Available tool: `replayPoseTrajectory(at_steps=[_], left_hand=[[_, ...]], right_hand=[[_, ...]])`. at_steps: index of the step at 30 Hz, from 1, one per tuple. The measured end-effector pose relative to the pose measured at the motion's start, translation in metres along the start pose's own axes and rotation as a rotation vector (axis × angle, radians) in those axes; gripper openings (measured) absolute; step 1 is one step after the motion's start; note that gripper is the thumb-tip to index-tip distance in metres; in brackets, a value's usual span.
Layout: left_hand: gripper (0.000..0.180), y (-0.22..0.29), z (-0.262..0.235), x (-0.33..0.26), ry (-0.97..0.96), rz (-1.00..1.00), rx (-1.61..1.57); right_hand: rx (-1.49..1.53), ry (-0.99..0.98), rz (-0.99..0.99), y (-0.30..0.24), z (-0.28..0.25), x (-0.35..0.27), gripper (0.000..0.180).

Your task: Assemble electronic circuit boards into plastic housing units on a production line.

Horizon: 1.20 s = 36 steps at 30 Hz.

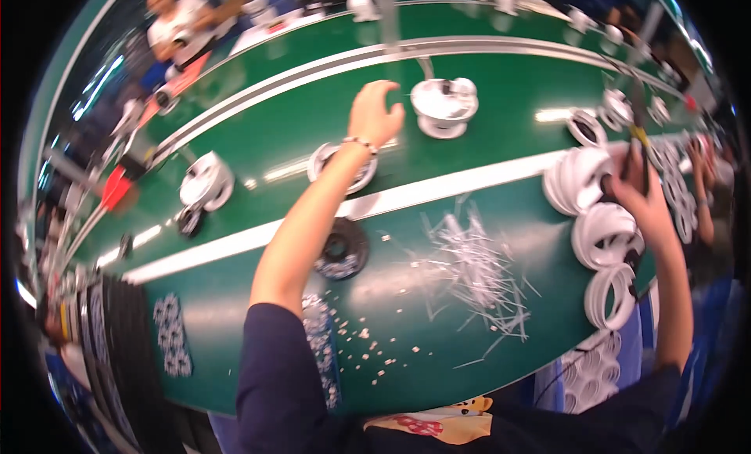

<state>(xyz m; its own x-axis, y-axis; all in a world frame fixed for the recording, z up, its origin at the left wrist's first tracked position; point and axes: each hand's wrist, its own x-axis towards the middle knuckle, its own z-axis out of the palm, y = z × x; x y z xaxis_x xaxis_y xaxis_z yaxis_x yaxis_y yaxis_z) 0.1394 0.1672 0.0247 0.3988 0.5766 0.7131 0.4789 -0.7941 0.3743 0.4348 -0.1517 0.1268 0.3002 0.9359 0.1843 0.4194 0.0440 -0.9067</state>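
Observation:
My left hand (378, 113) reaches out over the green conveyor belt, thumb apart from the fingers and nothing in it. Just right of it stands a white round housing (443, 127) with a dark part on top. Beneath my left forearm, a white ring-shaped part (364, 172) lies on the belt, partly covered. At the right, my right hand (645, 196) is closed around an upright dark tool with a yellow band (639, 137), blurred, its kind unclear. Beside that hand are stacked white rings (567, 184), with more white rings (601, 239) nearer me.
A pile of thin clear strips (481, 270) and scattered small white bits (368, 344) cover parts of the green bench (422, 376). A black ring (344, 250) and a blue tray of small parts (321, 344) lie near my left arm. Another person (180, 23) sits across the line.

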Motion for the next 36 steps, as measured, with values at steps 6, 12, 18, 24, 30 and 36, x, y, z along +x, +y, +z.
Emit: replayPoseTrajectory(at_steps=[6,12,18,24,30,36], left_hand=[[0.038,0.040,0.059,0.047,-0.276,-0.233,0.012],[0.018,0.028,0.074,0.068,-0.492,-0.357,0.233],[0.014,0.029,0.088,0.079,-0.552,-0.227,0.228],[0.013,0.039,0.094,0.090,-0.473,-0.167,0.254],[0.018,0.051,0.104,0.099,-0.504,-0.140,0.321],[0.013,0.064,0.117,0.109,-0.469,-0.081,0.367]], right_hand=[[-1.055,0.119,-0.489,-0.056,0.007,0.140,0.042],[-1.460,0.083,-0.823,-0.006,0.054,0.264,0.044],[-1.522,-0.339,-0.926,0.018,0.068,0.301,0.044],[-1.532,-0.386,-0.902,0.033,0.072,0.306,0.048],[-1.585,-0.401,-0.844,0.027,0.061,0.306,0.051],[-1.623,-0.368,-0.813,0.038,0.054,0.302,0.047]])
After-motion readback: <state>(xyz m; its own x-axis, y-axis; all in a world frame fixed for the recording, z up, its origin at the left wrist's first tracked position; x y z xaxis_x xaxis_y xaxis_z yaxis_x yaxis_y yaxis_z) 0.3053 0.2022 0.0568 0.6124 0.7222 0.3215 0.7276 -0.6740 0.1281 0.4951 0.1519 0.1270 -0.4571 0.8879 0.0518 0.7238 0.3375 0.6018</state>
